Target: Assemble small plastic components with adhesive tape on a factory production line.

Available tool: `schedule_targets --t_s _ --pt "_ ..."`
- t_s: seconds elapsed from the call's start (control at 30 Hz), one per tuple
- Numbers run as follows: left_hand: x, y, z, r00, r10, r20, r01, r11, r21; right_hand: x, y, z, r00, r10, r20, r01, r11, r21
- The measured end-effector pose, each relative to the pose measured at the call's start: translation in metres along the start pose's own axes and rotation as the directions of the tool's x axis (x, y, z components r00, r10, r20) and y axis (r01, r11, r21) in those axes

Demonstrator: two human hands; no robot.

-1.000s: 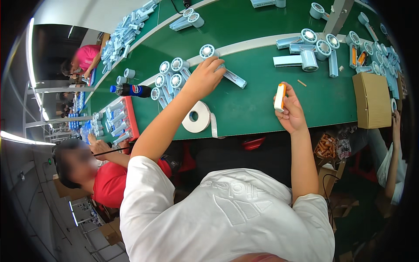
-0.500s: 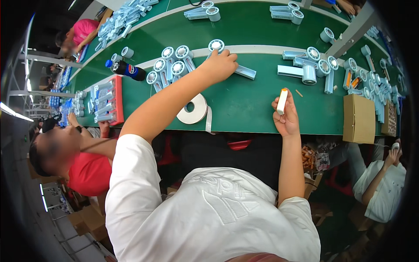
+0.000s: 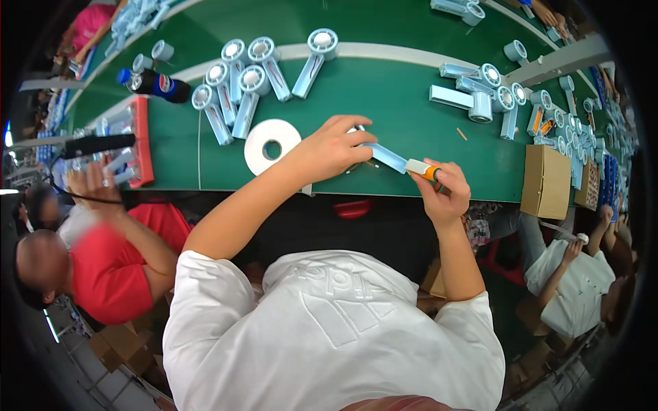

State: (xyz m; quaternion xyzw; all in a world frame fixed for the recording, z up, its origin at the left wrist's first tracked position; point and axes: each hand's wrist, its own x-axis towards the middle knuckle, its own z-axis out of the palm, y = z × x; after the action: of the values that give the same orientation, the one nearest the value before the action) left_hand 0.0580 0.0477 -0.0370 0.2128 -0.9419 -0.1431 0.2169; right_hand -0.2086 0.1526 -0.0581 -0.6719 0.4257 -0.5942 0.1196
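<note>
My left hand (image 3: 334, 147) is closed around the head end of a light blue handheld fan part, hiding most of that end. Its open, trough-like handle (image 3: 388, 159) points toward my right hand, and thin wires show beneath the fingers. Between the thumb and fingers of my right hand (image 3: 445, 195) is an orange battery (image 3: 430, 171) with a white strip along it. The battery's white end is right at the tip of the handle; whether they touch I cannot tell. Left of my left hand lies a roll of white tape (image 3: 253, 147).
Several blue fan parts (image 3: 274, 72) lie at the left, more (image 3: 480, 103) at the right. A dark bottle (image 3: 154, 85) and red crate (image 3: 142, 140) stand far left. A cardboard box (image 3: 546, 181) sits at the right table edge. Co-workers (image 3: 113, 274) sit on both sides.
My left hand has brought a fan part from the far side of the table toward me. My right hand has tilted the battery from upright to nearly level, beside the handle's tip. The view has shifted.
</note>
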Motion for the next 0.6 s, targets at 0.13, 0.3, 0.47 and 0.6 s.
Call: schedule_targets --t_s 0.13,0.3,0.47,0.6 --pt "-0.003 0.003 0.006 0.998 0.016 -0.066 -0.014 1.0 0.02 -0.002 0.003 -0.005 0.985 -0.117 0.128 0.132 0.985 -0.112" --pt "-0.006 0.002 0.009 0.998 0.03 -0.059 -0.029 1.0 0.01 0.005 0.006 0.002 0.96 -0.129 0.249 0.179 0.965 -0.191" --pt "-0.004 -0.002 0.014 0.995 0.036 -0.092 -0.041 0.998 -0.043 0.028 -0.008 0.009 0.911 -0.049 0.409 0.185 0.936 -0.3" --pt "-0.009 -0.003 0.014 0.99 0.031 -0.136 -0.045 0.994 -0.102 0.05 -0.033 0.025 0.829 0.081 0.554 0.216 0.867 -0.45"
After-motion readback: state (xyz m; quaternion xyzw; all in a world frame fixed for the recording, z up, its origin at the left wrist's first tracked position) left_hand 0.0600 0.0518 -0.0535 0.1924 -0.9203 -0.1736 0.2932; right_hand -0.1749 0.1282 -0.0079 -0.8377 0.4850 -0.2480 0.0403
